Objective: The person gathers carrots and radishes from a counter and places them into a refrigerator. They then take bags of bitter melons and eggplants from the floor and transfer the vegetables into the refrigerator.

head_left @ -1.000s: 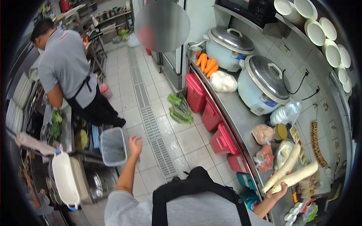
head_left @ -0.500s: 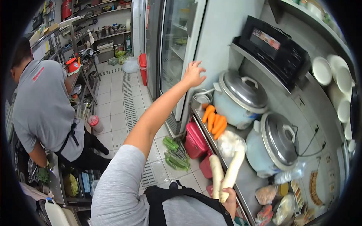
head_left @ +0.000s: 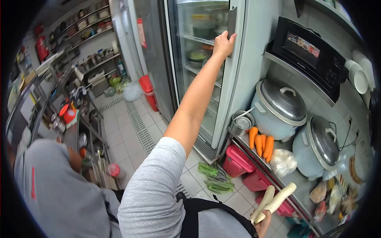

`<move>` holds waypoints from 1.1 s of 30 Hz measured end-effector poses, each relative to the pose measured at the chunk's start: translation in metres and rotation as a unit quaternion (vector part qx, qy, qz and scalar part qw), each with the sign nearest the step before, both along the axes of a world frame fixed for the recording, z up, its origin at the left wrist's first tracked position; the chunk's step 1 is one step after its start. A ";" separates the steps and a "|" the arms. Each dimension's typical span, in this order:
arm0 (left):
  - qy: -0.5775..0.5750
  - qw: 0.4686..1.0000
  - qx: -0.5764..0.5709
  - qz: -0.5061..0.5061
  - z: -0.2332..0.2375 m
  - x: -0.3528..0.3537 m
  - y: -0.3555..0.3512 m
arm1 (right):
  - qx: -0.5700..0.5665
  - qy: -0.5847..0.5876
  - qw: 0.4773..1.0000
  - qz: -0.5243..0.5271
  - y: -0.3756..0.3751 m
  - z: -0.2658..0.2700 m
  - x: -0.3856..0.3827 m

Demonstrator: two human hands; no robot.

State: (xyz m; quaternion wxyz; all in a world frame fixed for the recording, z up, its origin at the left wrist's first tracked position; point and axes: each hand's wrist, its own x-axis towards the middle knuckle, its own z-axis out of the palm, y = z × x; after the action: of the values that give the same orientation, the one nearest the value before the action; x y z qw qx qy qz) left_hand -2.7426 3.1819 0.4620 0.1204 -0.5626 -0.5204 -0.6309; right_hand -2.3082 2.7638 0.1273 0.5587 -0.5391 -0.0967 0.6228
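Note:
My left hand is stretched up and forward, its fingers closed on the dark vertical handle of a glass-door fridge. The door looks closed, with shelves and containers visible behind the glass. My right hand is low at the bottom of the view, gripping two long white radishes by their ends; they point up and to the right, over the edge of the steel counter.
On the counter stand two rice cookers, carrots, a steel pot and bagged food. A microwave sits above. Red bins and green vegetables lie on the floor. Another person in grey stands left.
My left hand rose from reaching toward the fridge to gripping its door handle. My view swung up and left; the radishes in my right hand dropped lower in view.

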 end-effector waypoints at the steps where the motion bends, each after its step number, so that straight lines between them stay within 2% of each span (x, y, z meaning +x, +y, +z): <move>1: 0.005 1.000 -0.001 -0.014 0.002 -0.006 -0.003 | 0.005 0.004 1.000 -0.013 -0.007 0.012 -0.023; 4: -0.014 0.993 -0.013 -0.116 0.000 -0.021 -0.021 | 0.002 0.052 0.998 -0.027 -0.020 0.035 -0.078; 5: -0.011 0.992 -0.022 -0.124 -0.004 -0.029 -0.033 | -0.006 0.056 0.998 -0.036 -0.023 0.033 -0.090; 8: 0.012 0.994 -0.004 -0.108 -0.003 -0.076 -0.095 | -0.035 0.077 0.996 0.028 -0.015 0.021 -0.127; 9: 0.005 0.994 0.008 -0.113 -0.005 -0.097 -0.116 | -0.080 0.099 0.991 0.045 -0.011 -0.008 -0.125; 11: -0.033 0.991 0.033 -0.125 -0.008 -0.145 -0.160 | -0.049 0.094 0.990 0.093 0.000 0.003 -0.154; 13: -0.023 0.991 0.089 -0.098 -0.014 -0.207 -0.189 | -0.058 0.121 0.983 0.125 0.017 0.013 -0.178; 14: -0.042 0.994 0.065 -0.078 -0.015 -0.238 -0.212 | -0.054 0.115 0.983 0.131 0.025 0.023 -0.192; 15: -0.068 0.991 0.093 -0.075 -0.019 -0.271 -0.225 | -0.049 0.108 0.983 0.137 0.034 0.033 -0.205; 16: -0.060 0.985 0.163 0.001 -0.025 -0.317 -0.224 | -0.067 0.117 0.982 0.134 0.045 0.038 -0.214; 17: -0.147 0.985 0.086 0.010 -0.025 -0.344 -0.248 | -0.043 0.116 0.977 0.173 0.056 0.038 -0.219; 18: -0.180 0.981 0.053 0.055 -0.030 -0.390 -0.257 | -0.036 0.117 0.973 0.195 0.068 0.036 -0.224; 19: -0.179 0.977 0.098 0.058 -0.029 -0.424 -0.261 | -0.029 0.120 0.968 0.217 0.079 0.032 -0.230; 21: -0.263 0.961 0.027 0.081 -0.023 -0.492 -0.280 | -0.029 0.078 0.967 0.241 0.101 0.024 -0.247; 23: -0.338 0.939 0.058 -0.033 -0.023 -0.548 -0.280 | -0.039 0.065 0.966 0.246 0.120 0.031 -0.267; 25: -0.308 0.950 0.048 0.019 -0.024 -0.612 -0.266 | -0.046 0.062 0.958 0.276 0.142 0.019 -0.280; 27: -0.291 0.954 0.028 -0.067 -0.031 -0.735 -0.252 | -0.052 0.071 0.959 0.270 0.163 0.007 -0.296; 29: -0.294 0.949 -0.060 -0.094 -0.025 -0.769 -0.247 | -0.075 0.073 0.944 0.313 0.189 -0.005 -0.310; 31: -0.299 0.944 -0.070 -0.122 -0.024 -0.806 -0.238 | -0.086 0.076 0.936 0.334 0.213 -0.029 -0.327; 33: -0.356 0.933 -0.025 -0.043 -0.024 -0.803 -0.228 | -0.103 0.055 0.936 0.332 0.237 -0.040 -0.349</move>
State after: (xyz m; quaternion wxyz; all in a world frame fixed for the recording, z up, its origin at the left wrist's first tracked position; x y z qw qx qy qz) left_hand -3.5456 2.9540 0.4382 -0.1143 -0.3263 -0.5202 -0.7809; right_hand -2.6570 3.0008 0.0872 0.2663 -0.4960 -0.1743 0.8079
